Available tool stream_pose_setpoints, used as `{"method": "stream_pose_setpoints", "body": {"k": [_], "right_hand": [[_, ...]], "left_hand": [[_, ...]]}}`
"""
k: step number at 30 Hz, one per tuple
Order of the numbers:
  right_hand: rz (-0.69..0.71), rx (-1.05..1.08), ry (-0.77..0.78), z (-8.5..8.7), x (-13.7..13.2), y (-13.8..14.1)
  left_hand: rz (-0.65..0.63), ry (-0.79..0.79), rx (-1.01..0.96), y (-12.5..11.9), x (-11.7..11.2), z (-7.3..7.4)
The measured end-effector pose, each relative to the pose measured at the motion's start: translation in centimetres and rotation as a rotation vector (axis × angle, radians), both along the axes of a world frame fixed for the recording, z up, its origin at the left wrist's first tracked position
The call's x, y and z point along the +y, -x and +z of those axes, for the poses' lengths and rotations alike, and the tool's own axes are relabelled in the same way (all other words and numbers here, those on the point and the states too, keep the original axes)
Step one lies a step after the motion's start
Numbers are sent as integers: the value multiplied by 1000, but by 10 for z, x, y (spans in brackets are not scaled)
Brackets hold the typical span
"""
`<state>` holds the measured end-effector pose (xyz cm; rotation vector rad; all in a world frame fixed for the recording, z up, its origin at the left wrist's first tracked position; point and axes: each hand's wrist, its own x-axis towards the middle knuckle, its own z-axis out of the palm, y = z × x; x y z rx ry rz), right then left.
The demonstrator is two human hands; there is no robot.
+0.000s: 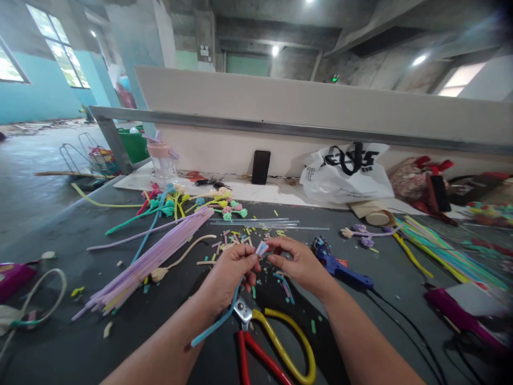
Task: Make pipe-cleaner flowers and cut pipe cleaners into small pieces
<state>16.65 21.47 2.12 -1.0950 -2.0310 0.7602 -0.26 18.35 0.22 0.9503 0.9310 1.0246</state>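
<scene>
My left hand [232, 272] is closed around a blue pipe cleaner [214, 327], whose long tail hangs down past the wrist. At its fingertips sits a small pink, white and blue bundle [262, 248]. The thumb and forefinger of my right hand [294, 262] pinch the other side of that bundle. Just below the hands lie pliers-like cutters [243, 310] with red and yellow handles. A blue glue gun [344, 269] rests to the right of my right hand. Short cut pipe-cleaner pieces [236, 238] are scattered beyond my fingers.
A bundle of lilac pipe cleaners [160, 254] and finished coloured flowers [172, 203] lie left. Clear glue sticks [268, 223] lie behind the hands. A phone [261, 167] leans on the back panel, near a white bag [347, 176] and a lidded cup [162, 160]. More pipe cleaners [452, 251] lie right.
</scene>
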Motion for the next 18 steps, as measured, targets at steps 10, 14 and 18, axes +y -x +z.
{"method": "stream_pose_setpoints", "body": {"k": [10, 14, 18], "right_hand": [[1, 58, 24, -2, -2, -2], [26, 93, 72, 2, -5, -3], [36, 114, 95, 3, -5, -3]], "left_hand": [[-30, -41, -26, -1, 2, -4], [-45, -40, -17, -1, 2, -4], [-76, -46, -2, 0, 2, -7]]}}
